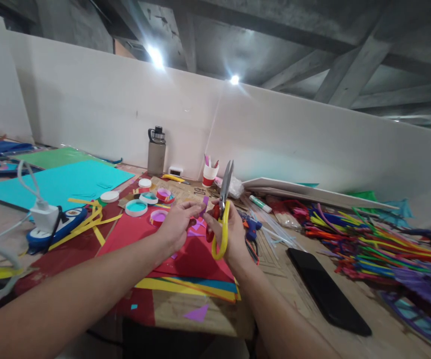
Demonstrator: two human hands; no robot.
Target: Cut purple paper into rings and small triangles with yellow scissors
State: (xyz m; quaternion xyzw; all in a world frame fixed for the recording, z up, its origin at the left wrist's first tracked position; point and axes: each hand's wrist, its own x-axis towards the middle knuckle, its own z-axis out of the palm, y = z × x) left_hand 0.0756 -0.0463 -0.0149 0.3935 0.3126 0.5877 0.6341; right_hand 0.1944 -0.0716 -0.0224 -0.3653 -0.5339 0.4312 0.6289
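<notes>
My left hand [178, 224] is closed, with its thumb and fingertips pinching a small piece of purple paper [205, 203]. Scissors [226, 188] with red and yellow handles are gripped in my right hand [235, 237], blades pointing up and away from me. Both hands are close together above a stack of coloured paper, with a red sheet [208, 259] on top. More purple scraps [196, 229] lie on that sheet beneath my fingers. Round white-rimmed lids with purple [158, 217] and turquoise [136, 207] insides sit just left of my left hand.
A black phone [327, 291] and a heap of bright pipe cleaners [372, 244] lie on the right. Left are a power strip [56, 227], yellow strips [97, 219] and a turquoise sheet [66, 184]. A bottle [156, 157] and a paper cup [210, 175] stand by the white partition.
</notes>
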